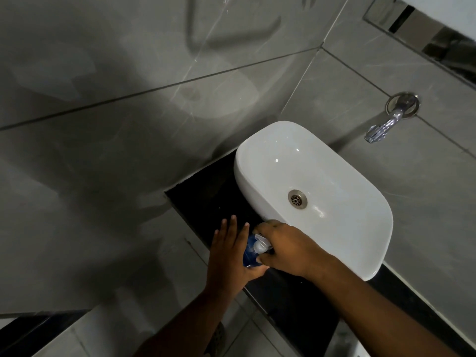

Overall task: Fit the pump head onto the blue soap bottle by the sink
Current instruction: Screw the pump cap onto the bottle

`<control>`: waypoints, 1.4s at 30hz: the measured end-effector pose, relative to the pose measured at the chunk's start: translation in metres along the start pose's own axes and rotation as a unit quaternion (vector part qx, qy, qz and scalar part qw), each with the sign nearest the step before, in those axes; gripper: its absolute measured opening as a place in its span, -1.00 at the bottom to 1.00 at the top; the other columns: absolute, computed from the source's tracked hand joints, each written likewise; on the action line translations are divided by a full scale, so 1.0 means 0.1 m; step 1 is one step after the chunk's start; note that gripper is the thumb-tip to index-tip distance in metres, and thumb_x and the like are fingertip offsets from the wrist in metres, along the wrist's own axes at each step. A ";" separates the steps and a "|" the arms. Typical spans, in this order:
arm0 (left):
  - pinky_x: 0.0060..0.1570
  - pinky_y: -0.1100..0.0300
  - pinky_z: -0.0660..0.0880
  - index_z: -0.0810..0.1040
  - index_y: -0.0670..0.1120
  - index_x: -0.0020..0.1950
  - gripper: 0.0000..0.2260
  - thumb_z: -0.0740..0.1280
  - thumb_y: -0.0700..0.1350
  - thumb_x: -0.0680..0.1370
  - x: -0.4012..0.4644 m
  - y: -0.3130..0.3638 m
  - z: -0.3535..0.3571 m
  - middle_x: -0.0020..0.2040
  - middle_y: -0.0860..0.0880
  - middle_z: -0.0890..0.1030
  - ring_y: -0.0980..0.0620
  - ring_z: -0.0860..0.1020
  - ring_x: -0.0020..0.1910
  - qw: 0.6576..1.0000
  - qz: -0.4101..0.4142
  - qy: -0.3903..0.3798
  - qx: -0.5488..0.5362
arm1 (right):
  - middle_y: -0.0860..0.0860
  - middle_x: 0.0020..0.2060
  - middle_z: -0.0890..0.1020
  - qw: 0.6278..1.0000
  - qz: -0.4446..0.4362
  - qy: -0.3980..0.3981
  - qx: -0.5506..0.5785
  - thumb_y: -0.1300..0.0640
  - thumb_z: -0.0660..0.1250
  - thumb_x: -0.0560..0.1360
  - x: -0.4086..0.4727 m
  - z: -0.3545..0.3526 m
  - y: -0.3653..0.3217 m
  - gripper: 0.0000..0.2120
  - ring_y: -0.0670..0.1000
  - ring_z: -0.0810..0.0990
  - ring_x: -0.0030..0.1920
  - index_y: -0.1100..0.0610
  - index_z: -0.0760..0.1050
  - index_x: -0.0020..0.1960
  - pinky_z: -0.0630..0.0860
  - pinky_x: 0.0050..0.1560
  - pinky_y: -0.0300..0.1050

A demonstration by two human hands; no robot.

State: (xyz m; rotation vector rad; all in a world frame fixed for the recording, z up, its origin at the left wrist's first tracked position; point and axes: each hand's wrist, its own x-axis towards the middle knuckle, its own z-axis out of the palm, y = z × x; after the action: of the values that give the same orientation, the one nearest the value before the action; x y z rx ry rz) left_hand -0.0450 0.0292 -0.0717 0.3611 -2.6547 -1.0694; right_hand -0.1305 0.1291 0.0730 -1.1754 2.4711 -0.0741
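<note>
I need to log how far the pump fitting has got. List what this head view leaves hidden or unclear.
- Joint between pump head and blue soap bottle: hidden by the right hand, so seating cannot be judged.
- Bottle's base and far side: covered by the left hand.
- Bottle label: too small and blurred.
- Black counter under the hands: dark and covered.
- Mirror: cut off by the top-right edge.
</note>
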 end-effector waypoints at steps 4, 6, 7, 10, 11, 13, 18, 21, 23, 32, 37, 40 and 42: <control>0.36 -0.21 0.15 0.35 -0.10 0.43 -0.09 0.37 0.38 0.21 0.00 0.03 -0.01 0.49 -0.23 0.26 -0.20 0.14 0.47 1.000 -0.003 0.004 0.003 | 0.05 -0.22 0.61 0.998 0.013 0.025 -0.053 -0.10 0.36 0.43 0.05 0.05 0.00 -0.75 0.03 0.57 -0.27 0.09 0.54 -0.12 0.45 -0.31 -0.13; 0.34 -0.20 0.15 0.36 -0.11 0.42 -0.09 0.39 0.38 0.21 0.00 0.04 -0.02 0.48 -0.23 0.26 -0.20 0.15 0.47 1.000 -0.004 0.009 0.005 | 0.00 -0.36 0.56 0.995 0.028 0.037 -0.086 -0.27 0.31 0.40 0.06 0.06 0.03 -0.61 -0.02 0.50 -0.38 0.06 0.49 -0.25 0.33 -0.41 -0.18; 0.34 -0.20 0.15 0.36 -0.11 0.42 -0.08 0.40 0.37 0.20 0.00 0.03 -0.02 0.48 -0.24 0.27 -0.21 0.15 0.46 1.000 -0.003 0.011 0.003 | -0.01 -0.35 0.56 0.996 0.030 0.036 -0.078 -0.31 0.32 0.37 0.06 0.07 0.04 -0.59 -0.02 0.51 -0.37 0.06 0.49 -0.23 0.36 -0.41 -0.17; 0.35 -0.23 0.16 0.35 -0.13 0.44 -0.06 0.45 0.33 0.19 -0.01 0.03 -0.01 0.49 -0.24 0.25 -0.23 0.14 0.47 1.000 0.002 0.013 -0.004 | 0.01 -0.06 0.64 1.000 0.006 0.005 -0.010 -0.14 0.42 0.36 0.02 0.05 0.05 -0.61 0.02 0.61 -0.11 0.03 0.50 0.09 0.59 -0.14 -0.04; 0.35 -0.23 0.16 0.35 -0.13 0.44 -0.06 0.46 0.32 0.18 -0.01 0.03 -0.01 0.49 -0.24 0.25 -0.23 0.15 0.47 1.000 0.002 0.015 -0.005 | 0.02 -0.01 0.63 1.000 -0.006 -0.003 0.000 -0.06 0.43 0.38 0.01 0.05 0.06 -0.63 0.03 0.61 -0.07 0.02 0.49 0.13 0.61 -0.07 -0.03; 0.34 -0.22 0.16 0.35 -0.13 0.43 -0.07 0.43 0.33 0.19 -0.01 0.03 0.00 0.48 -0.24 0.26 -0.23 0.16 0.46 1.000 0.001 0.019 -0.005 | 0.04 -0.05 0.65 1.000 -0.008 0.007 -0.021 -0.03 0.40 0.43 0.02 0.06 0.04 -0.74 0.03 0.61 -0.11 0.04 0.53 0.07 0.60 -0.11 -0.06; 0.34 -0.19 0.16 0.35 -0.11 0.42 -0.06 0.45 0.35 0.18 0.00 0.03 0.02 0.48 -0.24 0.27 -0.21 0.15 0.46 1.000 -0.001 0.020 0.009 | -0.04 -0.30 0.57 0.997 0.038 0.028 -0.057 -0.33 0.31 0.40 0.04 0.06 0.03 -0.59 -0.03 0.54 -0.31 0.03 0.51 -0.15 0.45 -0.31 -0.14; 0.34 -0.21 0.15 0.33 -0.11 0.44 -0.07 0.45 0.33 0.19 -0.01 0.01 0.03 0.48 -0.23 0.26 -0.21 0.14 0.47 1.000 0.001 0.022 -0.004 | 0.02 -0.03 0.62 0.999 0.011 -0.017 0.032 -0.06 0.46 0.37 0.02 0.01 0.01 -0.65 0.03 0.60 -0.08 0.03 0.49 0.09 0.60 -0.06 -0.03; 0.34 -0.20 0.14 0.32 -0.08 0.44 -0.07 0.40 0.36 0.19 0.00 0.01 0.03 0.49 -0.22 0.25 -0.20 0.13 0.47 1.000 -0.004 0.024 -0.006 | 0.04 -0.02 0.62 1.000 -0.003 -0.023 0.019 0.06 0.44 0.42 0.04 0.01 0.00 -0.73 0.04 0.61 -0.05 0.06 0.50 0.08 0.58 -0.06 -0.09; 0.35 -0.18 0.15 0.30 -0.04 0.44 -0.07 0.36 0.42 0.20 0.00 -0.01 0.07 0.50 -0.19 0.22 -0.16 0.10 0.49 1.000 -0.016 0.005 0.005 | 0.02 -0.16 0.58 0.998 0.023 -0.024 0.046 -0.04 0.47 0.33 0.06 -0.05 0.03 -0.72 0.03 0.58 -0.21 0.07 0.48 -0.10 0.56 -0.23 -0.03; 0.36 -0.15 0.11 0.31 -0.04 0.43 -0.08 0.34 0.45 0.21 0.01 -0.02 0.07 0.51 -0.16 0.18 -0.15 0.11 0.49 1.000 -0.011 0.002 0.014 | -0.05 -0.39 0.46 1.000 0.016 0.000 0.027 0.03 0.39 0.41 0.09 -0.02 0.01 -0.81 -0.01 0.49 -0.36 0.08 0.45 -0.28 0.34 -0.37 -0.19; 0.36 -0.14 0.09 0.33 -0.04 0.42 -0.09 0.34 0.45 0.21 0.02 -0.02 0.07 0.50 -0.18 0.21 -0.15 0.10 0.49 1.000 -0.014 -0.001 0.014 | -0.10 -0.47 0.35 0.998 0.051 0.018 0.012 -0.05 0.38 0.40 0.10 0.01 0.00 -0.69 -0.06 0.42 -0.44 0.01 0.33 -0.38 0.24 -0.43 -0.22; 0.35 -0.15 0.10 0.32 -0.04 0.42 -0.09 0.36 0.43 0.21 0.02 -0.03 0.08 0.50 -0.18 0.21 -0.15 0.11 0.49 1.000 -0.012 -0.003 0.014 | -0.05 -0.38 0.44 0.998 0.048 0.008 0.033 -0.08 0.44 0.36 0.08 0.01 0.01 -0.72 -0.01 0.50 -0.36 0.03 0.40 -0.30 0.34 -0.39 -0.19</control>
State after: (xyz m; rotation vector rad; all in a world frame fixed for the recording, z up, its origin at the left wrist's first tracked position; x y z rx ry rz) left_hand -0.0486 0.0318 -0.0791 0.3968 -2.6797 -1.0445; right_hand -0.1354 0.1235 0.0692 -1.0319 2.5142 -0.1387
